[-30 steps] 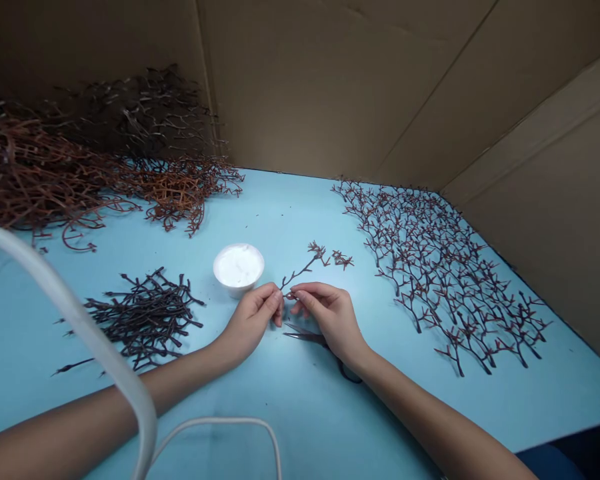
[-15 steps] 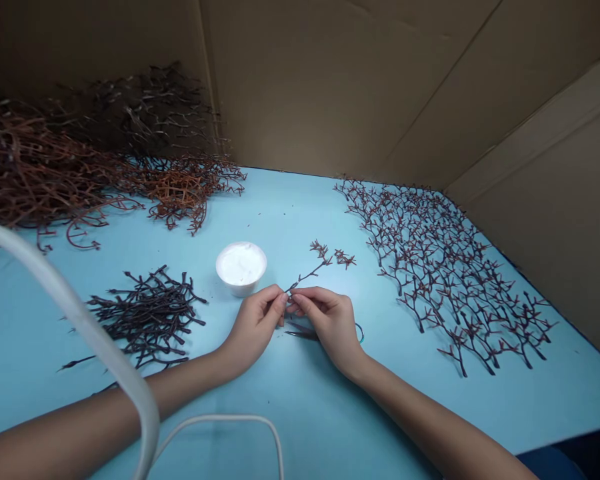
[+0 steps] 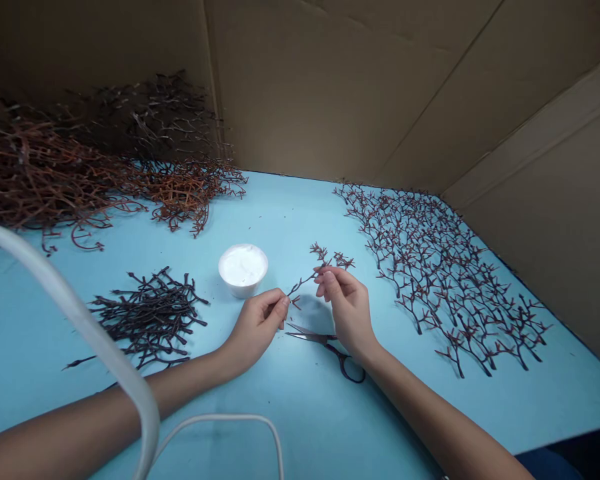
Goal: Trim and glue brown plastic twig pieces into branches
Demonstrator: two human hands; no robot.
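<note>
The left hand and right hand are pinching a branched twig between them, above scissors. Assembled branches are lying spread right of the grip; loose dark stems are lying left, beyond a white cup.

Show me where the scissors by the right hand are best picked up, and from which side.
Probably by the finger loops, coming from the near side with the right hand. The scissors lie flat on the blue surface, loops toward the person, so fingers can enter there while the blades point away left.
</note>
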